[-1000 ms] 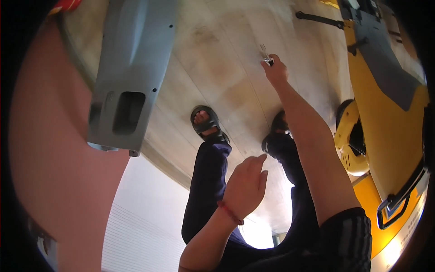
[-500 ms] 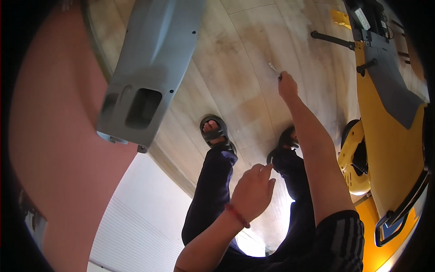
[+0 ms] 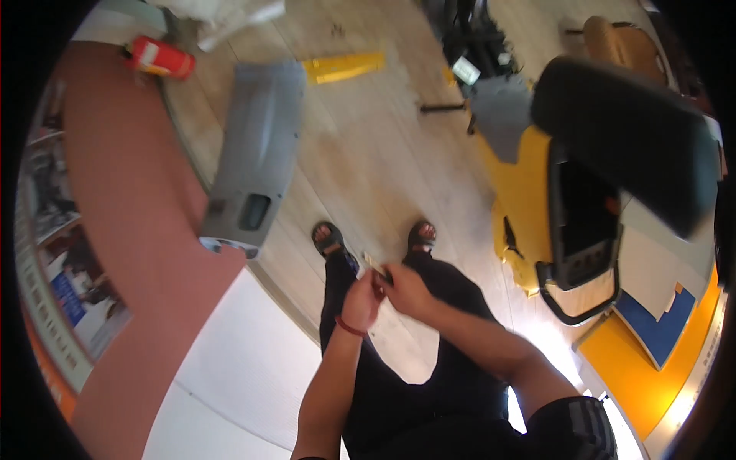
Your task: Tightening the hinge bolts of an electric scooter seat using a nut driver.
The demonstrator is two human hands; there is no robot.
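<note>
My right hand is closed around a small slim tool with a pale, shiny end and what looks like a dark handle. Its exact kind is too blurred to tell. Close against it, my left hand, with a red bracelet on the wrist, has its fingers pressed together. Whatever lies between those fingers is hidden. Both hands meet in front of my legs, above the floor. Off to the left, apart from my hands, a long grey moulded panel with a rectangular recess rests on a reddish-brown surface.
On the right stands a yellow and grey machine with a raised black padded lid. A yellow strip lies beyond the panel. A red fire extinguisher is far left; a brown chair is far right.
My right hand has come back from its outstretched reach, bringing the slim tool to my left hand. My left hand has moved slightly leftward. The view has shifted, showing more of the room.
</note>
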